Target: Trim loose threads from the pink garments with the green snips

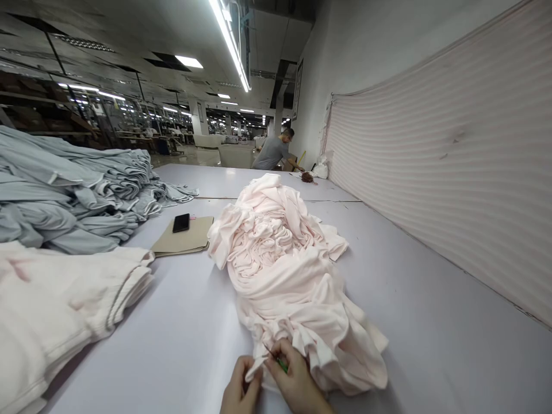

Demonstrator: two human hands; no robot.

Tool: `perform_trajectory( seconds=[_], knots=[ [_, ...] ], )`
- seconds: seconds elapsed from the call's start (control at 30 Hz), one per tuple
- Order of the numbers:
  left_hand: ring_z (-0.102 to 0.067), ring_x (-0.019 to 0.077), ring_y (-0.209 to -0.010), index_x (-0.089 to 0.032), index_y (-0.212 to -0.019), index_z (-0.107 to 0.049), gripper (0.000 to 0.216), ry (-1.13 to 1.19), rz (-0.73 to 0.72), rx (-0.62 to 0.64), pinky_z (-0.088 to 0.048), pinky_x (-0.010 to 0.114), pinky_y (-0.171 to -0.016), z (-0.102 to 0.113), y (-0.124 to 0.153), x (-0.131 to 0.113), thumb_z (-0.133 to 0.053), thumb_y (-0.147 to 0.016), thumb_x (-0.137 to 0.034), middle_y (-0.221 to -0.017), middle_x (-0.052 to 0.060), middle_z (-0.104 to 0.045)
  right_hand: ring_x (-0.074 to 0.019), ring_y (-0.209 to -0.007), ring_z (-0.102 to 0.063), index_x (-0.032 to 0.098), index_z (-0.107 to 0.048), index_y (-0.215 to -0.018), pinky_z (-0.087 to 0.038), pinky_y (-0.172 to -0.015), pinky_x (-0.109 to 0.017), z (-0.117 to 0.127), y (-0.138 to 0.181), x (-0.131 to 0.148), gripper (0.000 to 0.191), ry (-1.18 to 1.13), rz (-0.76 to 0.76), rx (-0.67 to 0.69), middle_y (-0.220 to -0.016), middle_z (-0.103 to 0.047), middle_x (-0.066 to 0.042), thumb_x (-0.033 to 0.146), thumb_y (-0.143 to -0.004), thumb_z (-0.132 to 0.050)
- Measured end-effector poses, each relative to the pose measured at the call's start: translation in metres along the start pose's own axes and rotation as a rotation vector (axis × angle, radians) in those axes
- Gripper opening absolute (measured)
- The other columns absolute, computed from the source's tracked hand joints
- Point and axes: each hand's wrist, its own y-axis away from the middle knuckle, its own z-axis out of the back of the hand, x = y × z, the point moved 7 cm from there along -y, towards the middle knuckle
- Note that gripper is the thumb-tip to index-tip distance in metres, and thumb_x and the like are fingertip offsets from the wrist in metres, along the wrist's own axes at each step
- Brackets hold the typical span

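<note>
At the near end of a long pale cutting table (414, 322), both hands work at the lower edge of a heap of pink knit fabric (276, 259), which lies mid-table, bunched and twisted rather than spread flat. Left hand (240, 386) is closed in a pinch on a thin fold (255, 365) drawn out from the heap. Right hand (294, 384) is clenched around small green-handled snips (281, 364), dark tip angled up and left along that fold; whether the blades are parted, cannot tell. Status: only this fold stands apart from the heap, and the rest lies tangled, with loose coils at its far part. Left of the heap, a grey stack (73, 190) and a pink stack (56, 322) lie in layered folds. Just left of the heap is a tan folder (183, 238) bearing a phone (181, 222). Room: a wide run of tabletop extends right to a wall hung with striped pink cloth (444, 155); a narrower strip separates heap and pink stack. Table's near edge is out of view. Far down the table, a co-worker (273, 152) bends beside a dark tuft of thread (308, 177).
</note>
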Motion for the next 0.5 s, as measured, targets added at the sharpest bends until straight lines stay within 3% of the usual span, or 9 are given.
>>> perform_trajectory(
  seconds=[0.1,0.2,0.27,0.37,0.5],
  knots=[
    [-0.058,0.0172,-0.067,-0.025,-0.087,-0.053,0.043,0.066,0.008,-0.141,-0.049,0.027,-0.065,0.018,0.007,-0.006,-0.05,-0.084,-0.067,-0.076,-0.003,-0.06,-0.0172,-0.068,-0.055,0.021,-0.053,-0.085,-0.043,-0.064,-0.026,0.015,0.005,0.018,0.005,0.167,0.159,-0.041,-0.074,-0.054,0.0,0.018,-0.083,-0.05],
    [-0.062,0.019,-0.086,-0.025,-0.095,-0.054,0.031,0.1,-0.087,-0.258,-0.05,0.027,-0.077,0.032,0.016,-0.018,-0.05,-0.089,-0.056,-0.094,0.001,-0.063,-0.0206,-0.085,-0.059,0.022,-0.057,-0.091,-0.045,-0.077,-0.029,0.022,0.013,0.035,0.031,0.369,0.319,-0.014,-0.089,-0.059,-0.004,0.002,-0.07,-0.046],
    [-0.061,0.0192,-0.089,-0.025,-0.093,-0.056,0.023,0.051,-0.204,-0.23,-0.05,0.027,-0.08,0.034,0.018,-0.027,-0.049,-0.091,-0.047,-0.094,0.002,-0.062,-0.0216,-0.092,-0.06,0.022,-0.059,-0.095,-0.045,-0.083,-0.031,0.023,0.015,0.039,0.042,0.462,0.333,0.014,-0.096,-0.06,-0.005,-0.003,-0.064,-0.044],
    [-0.064,0.0194,-0.086,-0.025,-0.095,-0.06,0.013,-0.106,-0.378,-0.135,-0.053,0.029,-0.08,0.033,0.014,-0.034,-0.05,-0.091,-0.031,-0.093,0.003,-0.064,-0.0206,-0.091,-0.061,0.021,-0.06,-0.093,-0.047,-0.081,-0.029,0.022,0.016,0.038,0.048,0.469,0.238,0.046,-0.094,-0.059,-0.005,-0.008,-0.059,-0.042],
    [-0.067,0.0204,-0.084,-0.027,-0.097,-0.063,0.018,-0.279,-0.543,-0.023,-0.056,0.027,-0.07,0.031,0.011,-0.036,-0.057,-0.083,-0.017,-0.095,0.003,-0.067,-0.0186,-0.084,-0.061,0.02,-0.062,-0.087,-0.048,-0.075,-0.025,0.021,0.015,0.039,0.045,0.382,0.117,0.048,-0.087,-0.059,-0.002,-0.009,-0.058,-0.042]
  ],
)
